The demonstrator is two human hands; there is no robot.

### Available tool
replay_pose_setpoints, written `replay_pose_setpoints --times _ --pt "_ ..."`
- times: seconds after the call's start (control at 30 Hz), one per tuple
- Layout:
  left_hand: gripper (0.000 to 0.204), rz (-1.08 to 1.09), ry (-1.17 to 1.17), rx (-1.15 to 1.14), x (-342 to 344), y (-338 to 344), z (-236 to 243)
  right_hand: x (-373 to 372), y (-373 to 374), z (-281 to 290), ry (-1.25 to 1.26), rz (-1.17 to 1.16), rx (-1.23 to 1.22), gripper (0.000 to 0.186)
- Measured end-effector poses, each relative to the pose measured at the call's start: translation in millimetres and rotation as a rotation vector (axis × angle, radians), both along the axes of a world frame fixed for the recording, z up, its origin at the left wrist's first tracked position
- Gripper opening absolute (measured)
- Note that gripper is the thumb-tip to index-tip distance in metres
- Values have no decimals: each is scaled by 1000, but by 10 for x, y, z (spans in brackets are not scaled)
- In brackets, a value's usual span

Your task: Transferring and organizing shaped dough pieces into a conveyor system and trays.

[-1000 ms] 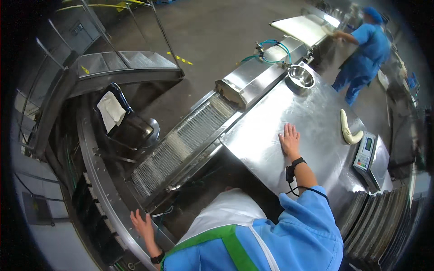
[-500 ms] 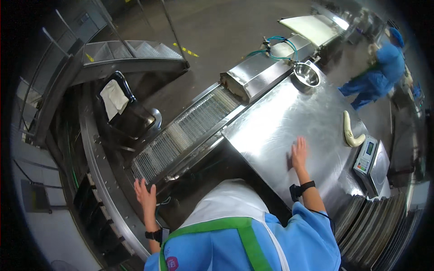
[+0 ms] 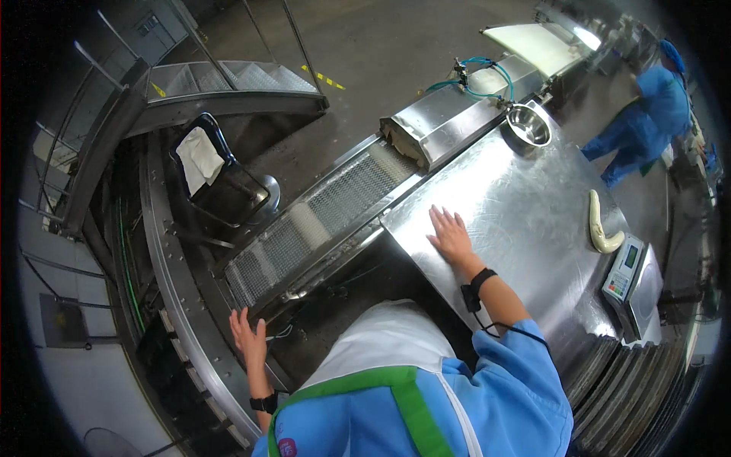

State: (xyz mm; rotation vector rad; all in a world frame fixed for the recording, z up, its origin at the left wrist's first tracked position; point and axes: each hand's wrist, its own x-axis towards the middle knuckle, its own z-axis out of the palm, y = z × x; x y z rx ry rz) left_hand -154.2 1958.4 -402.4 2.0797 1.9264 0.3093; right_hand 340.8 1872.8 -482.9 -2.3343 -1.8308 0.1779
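My left hand (image 3: 248,337) is held near the lower end of the wire-mesh conveyor belt (image 3: 285,244), fingers apart and holding nothing. Pale patches lie across that mesh; what they are I cannot tell. Over the near-left part of the steel table (image 3: 518,251), my right hand (image 3: 451,234) is empty with its fingers spread; whether it touches the surface is unclear. A curved, pale dough-like roll (image 3: 601,227) lies at the table's right side, beside a digital scale (image 3: 629,278). Farther back stands a round steel bowl (image 3: 528,128).
A metal hood (image 3: 461,114) with blue hoses covers the belt's far part. To the left are a dark chair (image 3: 202,164) with a cloth and metal steps (image 3: 236,80). A co-worker in blue (image 3: 647,114) stands at far right. Stacked trays (image 3: 624,392) are at lower right.
My right hand has moved left across the steel table, toward the conveyor. My left hand has shifted slightly downward in view. The whole view has turned a little; the co-worker has changed posture.
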Motion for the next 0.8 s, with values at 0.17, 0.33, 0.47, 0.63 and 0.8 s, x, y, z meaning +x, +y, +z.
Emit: replay_pose_setpoints --times 0.17,0.33,0.47,0.63,0.8 --pt "48 61 27 -27 -37 -130 52 489 229 -175 -69 -122 15 62" --pt "49 89 53 -70 31 -175 118 881 405 -227 -90 -292 -18 62" --pt "48 115 95 -107 97 -167 194 1167 525 -285 -111 -342 -17 61" --pt "49 86 70 -90 168 -192 327 1516 624 -331 -134 -408 5 61" --pt "49 156 147 -141 247 -280 521 1853 694 -350 -151 -551 -47 62"
